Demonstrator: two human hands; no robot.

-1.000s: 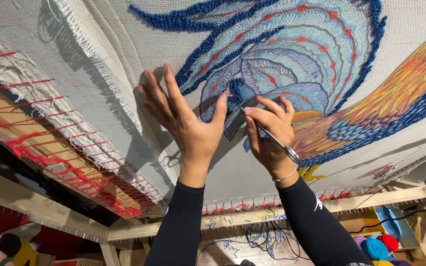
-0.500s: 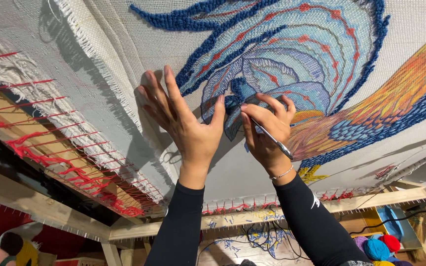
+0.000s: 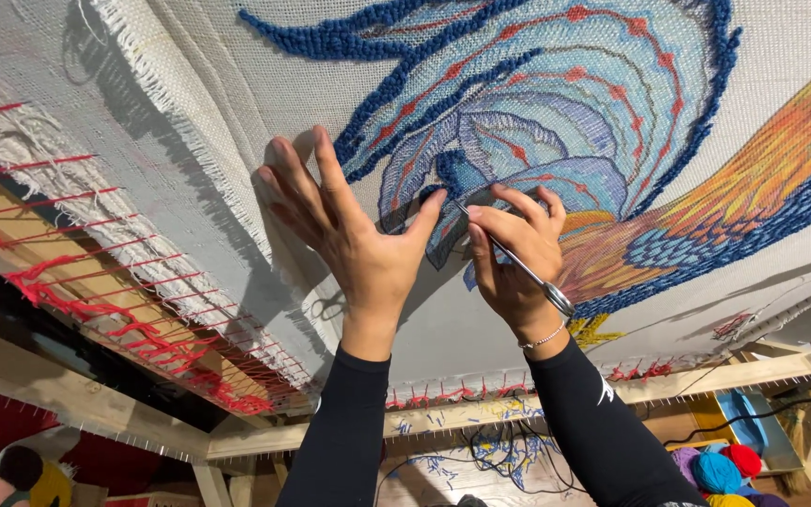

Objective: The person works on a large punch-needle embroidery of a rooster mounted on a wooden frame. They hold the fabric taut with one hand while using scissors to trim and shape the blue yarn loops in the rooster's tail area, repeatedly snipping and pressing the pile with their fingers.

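Note:
A white tufting cloth [image 3: 190, 141] is stretched on a wooden frame [image 3: 481, 408], and it bears a blue, red and orange tufted pattern [image 3: 556, 103]. My left hand [image 3: 349, 239] lies flat against the cloth with its fingers spread, thumb beside the blue part of the pattern. My right hand [image 3: 513, 253] holds thin metal scissors [image 3: 518, 268], whose tip points at the cloth near my left thumb. A bracelet circles my right wrist. Both arms are in black sleeves.
Red yarn [image 3: 96, 300] laces the cloth's edge to the frame on the left. Balls of coloured yarn [image 3: 720, 469] lie at the bottom right, by a blue object. Cables and yarn scraps [image 3: 481, 451] lie on the floor below the frame.
Both hands stay on the same spot of the cloth. My right hand has shifted slightly, with the scissors tilted a little more toward my left thumb.

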